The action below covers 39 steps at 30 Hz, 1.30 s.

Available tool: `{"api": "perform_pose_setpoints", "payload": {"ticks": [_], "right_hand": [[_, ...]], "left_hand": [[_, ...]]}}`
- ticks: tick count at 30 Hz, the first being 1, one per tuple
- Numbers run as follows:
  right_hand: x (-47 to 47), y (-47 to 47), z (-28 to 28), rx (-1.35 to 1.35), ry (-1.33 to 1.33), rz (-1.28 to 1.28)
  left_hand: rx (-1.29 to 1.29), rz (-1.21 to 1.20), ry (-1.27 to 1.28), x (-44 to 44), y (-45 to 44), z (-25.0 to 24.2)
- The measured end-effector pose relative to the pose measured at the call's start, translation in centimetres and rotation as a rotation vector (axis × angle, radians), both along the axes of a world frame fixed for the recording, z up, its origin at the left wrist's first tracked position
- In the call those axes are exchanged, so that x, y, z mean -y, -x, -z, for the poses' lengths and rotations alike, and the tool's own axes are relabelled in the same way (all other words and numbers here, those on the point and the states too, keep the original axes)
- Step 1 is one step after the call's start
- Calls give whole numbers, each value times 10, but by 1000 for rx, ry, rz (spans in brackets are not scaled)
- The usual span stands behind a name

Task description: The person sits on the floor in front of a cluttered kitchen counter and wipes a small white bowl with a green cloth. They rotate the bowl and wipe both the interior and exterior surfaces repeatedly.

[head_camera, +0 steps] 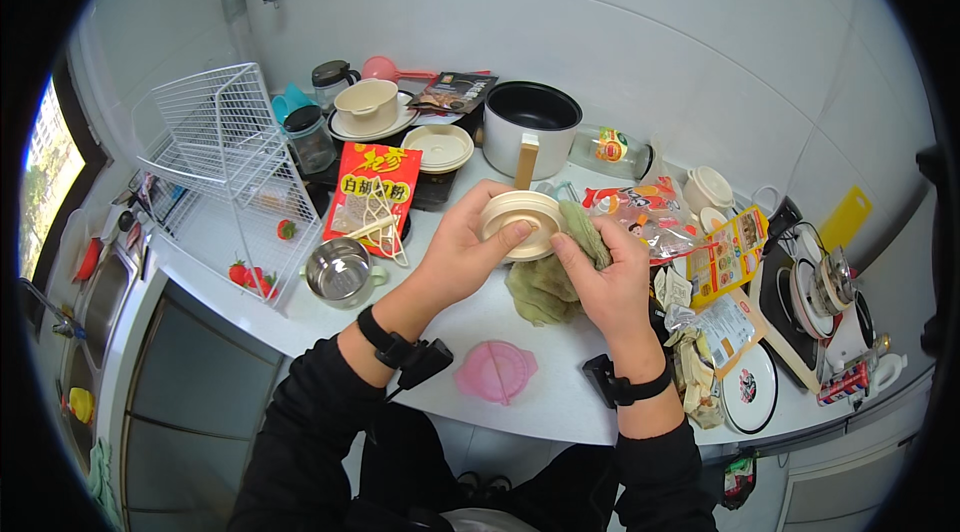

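My left hand (469,243) grips a small round cream plastic lid or shallow bowl (523,215), its thumb pressed on the middle. On the right, my right hand (611,273) pinches a green cloth (550,292) against the rim of the cream piece; the rest of the cloth hangs below. Beneath my hands a pink plastic dumpling mould (496,372) lies near the counter's front edge. Behind them stands a white pot (531,130) with a dark inside and a wooden handle. A steel cup with pale green handles (339,271) is left of my left hand.
A white wire rack (225,149) with strawberries (251,277) stands at the left, beside the sink (105,299). A red seasoning packet (373,194), cream containers (367,108) and jars (309,138) fill the back left. Food packets (727,254), a glass bottle (611,151) and a white plate (750,389) crowd the right.
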State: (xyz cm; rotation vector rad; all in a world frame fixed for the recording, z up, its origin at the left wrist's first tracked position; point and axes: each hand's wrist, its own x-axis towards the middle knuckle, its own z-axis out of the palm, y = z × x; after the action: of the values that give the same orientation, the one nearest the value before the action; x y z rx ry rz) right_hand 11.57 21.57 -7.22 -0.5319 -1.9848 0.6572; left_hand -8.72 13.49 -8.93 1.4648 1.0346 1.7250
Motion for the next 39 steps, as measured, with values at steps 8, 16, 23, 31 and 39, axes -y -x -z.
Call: {"api": "perform_pose_setpoints", "payload": {"ticks": [8,16,23,31,39], "right_hand": [[6,6,1,-80,89,-12],[2,4,0,-21,-55,83],[0,4,1,-4,-132,50],[3,3,1,19,-187,-92],[1,3,-1,-23,-115,-107]], "left_hand": [[66,25,-49,-2,0,6],[4,51,63,-4,3,3],[-244,21,120,-8,-1,10],[-376,-6,160,-4,-2,6],[-283,-3,88,-5,-1,11]]}}
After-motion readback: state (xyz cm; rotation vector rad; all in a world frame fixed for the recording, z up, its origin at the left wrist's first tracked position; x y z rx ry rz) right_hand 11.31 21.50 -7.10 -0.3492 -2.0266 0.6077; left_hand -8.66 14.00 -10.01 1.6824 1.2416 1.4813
